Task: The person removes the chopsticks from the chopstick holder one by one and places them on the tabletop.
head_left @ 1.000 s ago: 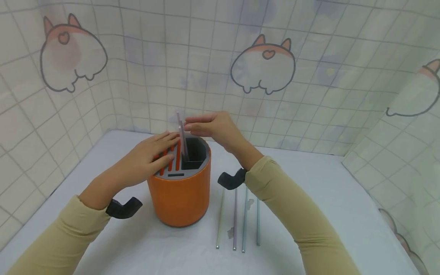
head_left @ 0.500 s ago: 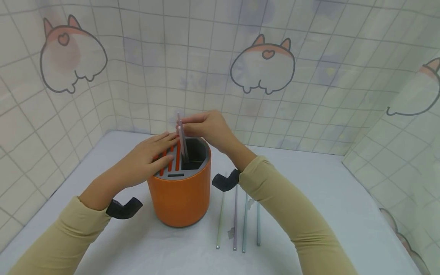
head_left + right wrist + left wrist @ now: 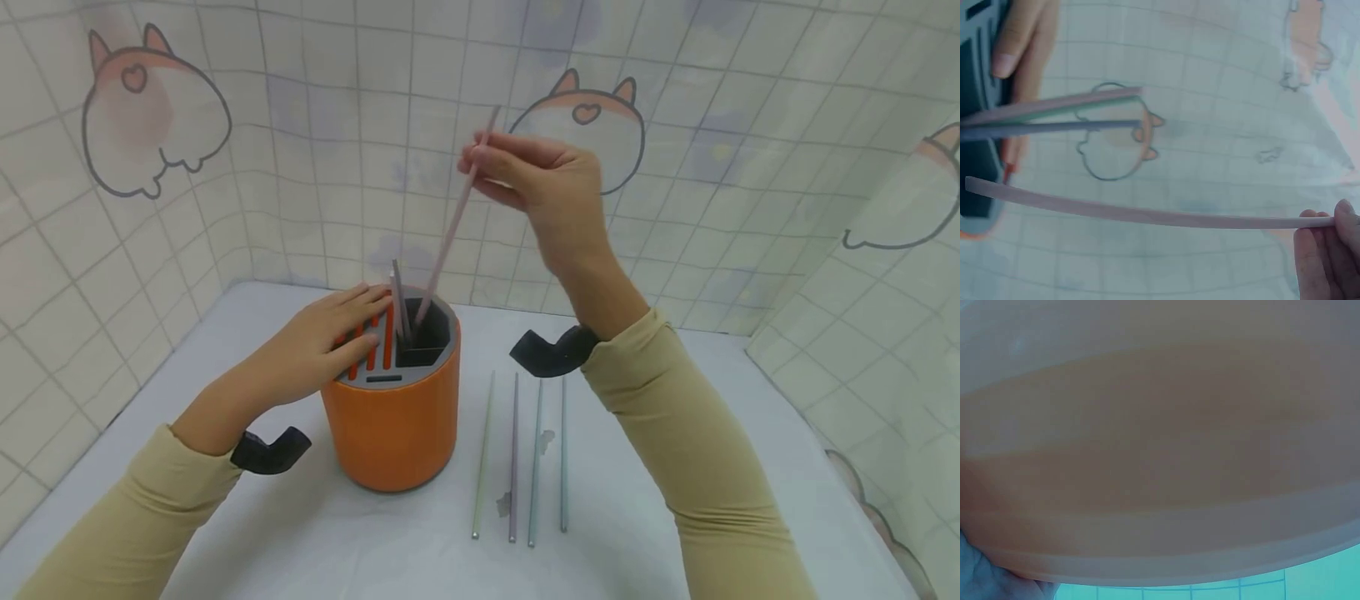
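The right hand's (image 3: 562, 187) fingers pinch a tilted pink stick (image 3: 453, 225), lower end at the holder's (image 3: 393, 437) opening. The left hand (image 3: 318, 346), fingers outstretched, rests atop the holder. Beside it, four sticks (image 3: 513, 467) lie on the surface (image 3: 352, 550).

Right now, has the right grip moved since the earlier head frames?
Yes. The right grip has gone up and rightward, away from the orange holder.

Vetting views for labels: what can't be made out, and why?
- Head: lower ends of the standing chopsticks, hidden inside the orange holder.
- Head: parts of the slots, covered by the left hand.
- Left wrist: most of the left hand, cut off at the lower-left corner; orange holder blurred.
- Right wrist: part of the right hand, cut off by the right edge.
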Available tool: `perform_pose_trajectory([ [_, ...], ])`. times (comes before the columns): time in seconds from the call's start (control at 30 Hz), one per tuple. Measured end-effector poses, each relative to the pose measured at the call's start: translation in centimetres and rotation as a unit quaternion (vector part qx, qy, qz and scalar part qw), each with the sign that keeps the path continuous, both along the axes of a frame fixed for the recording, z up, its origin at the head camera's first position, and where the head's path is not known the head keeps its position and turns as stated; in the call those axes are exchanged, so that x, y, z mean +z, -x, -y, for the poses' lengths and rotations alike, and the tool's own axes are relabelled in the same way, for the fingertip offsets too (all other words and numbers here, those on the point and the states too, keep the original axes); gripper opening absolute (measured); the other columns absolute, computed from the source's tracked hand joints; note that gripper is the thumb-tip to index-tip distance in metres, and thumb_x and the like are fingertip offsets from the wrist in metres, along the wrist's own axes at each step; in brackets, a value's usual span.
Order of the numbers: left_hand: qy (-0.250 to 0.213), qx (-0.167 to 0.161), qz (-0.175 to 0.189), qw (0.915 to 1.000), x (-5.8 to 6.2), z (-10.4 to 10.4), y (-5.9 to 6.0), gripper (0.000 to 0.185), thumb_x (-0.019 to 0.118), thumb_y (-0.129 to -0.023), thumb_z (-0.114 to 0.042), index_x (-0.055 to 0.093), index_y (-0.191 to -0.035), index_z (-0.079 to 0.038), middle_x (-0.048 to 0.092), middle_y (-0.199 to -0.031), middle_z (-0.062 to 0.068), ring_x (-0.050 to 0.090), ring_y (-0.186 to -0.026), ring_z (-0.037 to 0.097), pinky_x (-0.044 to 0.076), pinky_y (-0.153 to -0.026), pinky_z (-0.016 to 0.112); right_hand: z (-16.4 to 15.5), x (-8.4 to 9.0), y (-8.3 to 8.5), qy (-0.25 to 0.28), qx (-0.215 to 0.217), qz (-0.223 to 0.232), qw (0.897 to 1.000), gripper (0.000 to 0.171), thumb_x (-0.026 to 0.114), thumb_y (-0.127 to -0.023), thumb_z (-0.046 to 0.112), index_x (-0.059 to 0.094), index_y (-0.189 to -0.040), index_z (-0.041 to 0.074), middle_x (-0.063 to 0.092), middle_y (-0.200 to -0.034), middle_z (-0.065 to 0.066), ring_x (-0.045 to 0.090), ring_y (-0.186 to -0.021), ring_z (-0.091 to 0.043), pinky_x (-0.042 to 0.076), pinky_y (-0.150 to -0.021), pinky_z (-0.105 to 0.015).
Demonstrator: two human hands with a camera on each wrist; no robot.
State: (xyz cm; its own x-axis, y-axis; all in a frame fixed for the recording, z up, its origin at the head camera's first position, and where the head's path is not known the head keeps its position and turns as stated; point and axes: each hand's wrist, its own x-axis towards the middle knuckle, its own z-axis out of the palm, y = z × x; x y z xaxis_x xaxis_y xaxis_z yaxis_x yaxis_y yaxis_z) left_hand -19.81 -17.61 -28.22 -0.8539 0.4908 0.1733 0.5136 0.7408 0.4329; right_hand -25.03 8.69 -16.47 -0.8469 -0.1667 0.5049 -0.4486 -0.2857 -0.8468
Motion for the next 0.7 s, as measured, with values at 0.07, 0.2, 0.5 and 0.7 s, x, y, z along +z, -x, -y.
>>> perform_pose_trajectory([
  [0.07,0.001,0.000,0.001,1.0000,0.0,0.0,0.1,0.055,0.043,-0.106,-0.033,0.032,-0.157,-0.013,0.024,-0.166,0.008,0.015,-0.154,0.038,0.014,-0.121,0.065,-1.1,1.0,-0.6,0.029,-0.003,-0.028,0.999,0.010,0.072,-0.086,-0.004,0.077,-0.095,-0.003,0.077,-0.086,-0.010,0.076,-0.085,-0.022,0.061,-0.084,-0.033],
  [0.2,0.001,0.000,0.001,1.0000,-0.2,-0.1,0.3,0.055,0.043,-0.106,-0.033,0.032,-0.157,-0.015,0.024,-0.166,0.007,0.015,-0.154,0.037,0.015,-0.121,0.065,-3.7,2.4,-1.8,0.074,-0.009,-0.061,0.995,0.011,0.074,-0.084,-0.006,0.077,-0.094,-0.006,0.076,-0.086,-0.014,0.076,-0.083,-0.024,0.060,-0.084,-0.034],
  [0.5,-0.001,0.003,0.005,1.0000,-0.3,-0.2,0.3,0.055,0.043,-0.106,-0.032,0.032,-0.157,-0.015,0.024,-0.166,0.007,0.015,-0.154,0.037,0.015,-0.121,0.066,-10.0,1.4,-2.9,0.099,-0.041,0.010,0.994,0.021,0.079,-0.078,-0.005,0.074,-0.097,-0.013,0.075,-0.083,-0.018,0.076,-0.076,-0.027,0.059,-0.080,-0.036],
  [0.7,-0.005,0.004,0.002,1.0000,-0.1,0.1,0.0,0.055,0.044,-0.106,-0.033,0.033,-0.157,-0.015,0.024,-0.166,0.007,0.015,-0.154,0.038,0.014,-0.121,0.066,-12.9,-3.1,-2.6,-0.014,-0.052,0.063,0.997,0.014,0.075,-0.086,0.003,0.078,-0.098,-0.003,0.078,-0.085,-0.008,0.077,-0.080,-0.019,0.060,-0.078,-0.028],
])
